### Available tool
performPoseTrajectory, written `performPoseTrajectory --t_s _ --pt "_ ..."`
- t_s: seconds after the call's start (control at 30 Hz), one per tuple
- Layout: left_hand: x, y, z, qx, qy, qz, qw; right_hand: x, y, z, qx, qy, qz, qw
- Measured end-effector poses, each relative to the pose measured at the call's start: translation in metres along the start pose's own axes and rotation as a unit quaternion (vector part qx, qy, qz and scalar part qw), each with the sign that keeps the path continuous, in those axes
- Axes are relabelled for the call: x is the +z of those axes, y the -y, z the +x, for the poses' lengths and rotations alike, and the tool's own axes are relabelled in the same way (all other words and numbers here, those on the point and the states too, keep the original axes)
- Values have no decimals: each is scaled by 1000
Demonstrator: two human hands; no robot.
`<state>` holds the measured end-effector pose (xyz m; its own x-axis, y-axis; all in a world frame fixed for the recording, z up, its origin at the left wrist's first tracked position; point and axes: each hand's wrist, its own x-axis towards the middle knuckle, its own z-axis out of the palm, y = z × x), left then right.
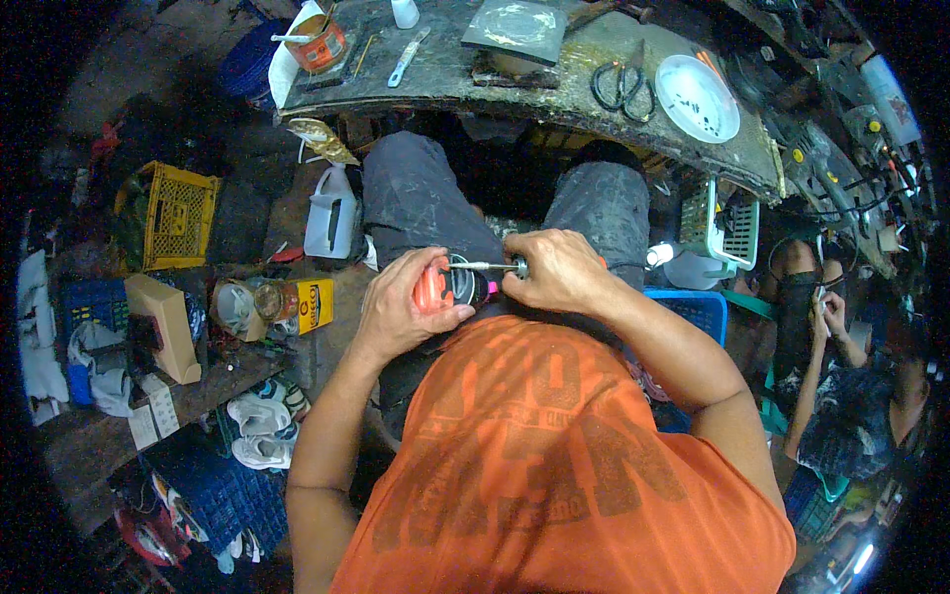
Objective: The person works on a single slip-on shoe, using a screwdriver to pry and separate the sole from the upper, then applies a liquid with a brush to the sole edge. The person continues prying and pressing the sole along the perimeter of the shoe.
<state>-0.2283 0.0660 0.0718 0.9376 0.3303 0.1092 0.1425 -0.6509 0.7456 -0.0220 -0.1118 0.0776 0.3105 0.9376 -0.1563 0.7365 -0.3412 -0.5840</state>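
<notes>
Above my lap, my left hand (392, 303) is closed around an orange-and-black shoe (431, 288), its fingers over the top and its thumb along the near side. A dark opening and a bit of pink show on the shoe; the rest is hidden by my hand and shirt. Opposite it, my right hand (556, 271) is curled in a fist around a tool with a thin metal shaft (487, 265). The shaft points left and its end meets the shoe's upper edge. My fingers cover the grip, so the tool's exact kind cannot be made out.
Ahead stands a worktable (426, 91) with scissors (623, 91), a white bowl (697, 99), a knife (408, 57) and an orange can (319, 46). A white jug (331, 214), yellow crate (180, 216) and white shoes (265, 426) lie left. Baskets (720, 230) and another person (846, 416) are right.
</notes>
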Motion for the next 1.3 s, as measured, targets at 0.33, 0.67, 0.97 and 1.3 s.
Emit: performPoseTrajectory --t_s 0.33,0.67,0.97,1.3 --pt "1 -1 1 -11 1 -5 1000 -3 4 -14 3 0 0 1000" --pt "4 0 1 15 -10 19 1000 0 4 -10 28 -9 1 1000" --pt "7 1 1 23 -17 36 999 1 5 -18 20 0 16 1000" --pt "6 -5 4 2 -2 42 999 2 8 -25 26 3 11 1000"
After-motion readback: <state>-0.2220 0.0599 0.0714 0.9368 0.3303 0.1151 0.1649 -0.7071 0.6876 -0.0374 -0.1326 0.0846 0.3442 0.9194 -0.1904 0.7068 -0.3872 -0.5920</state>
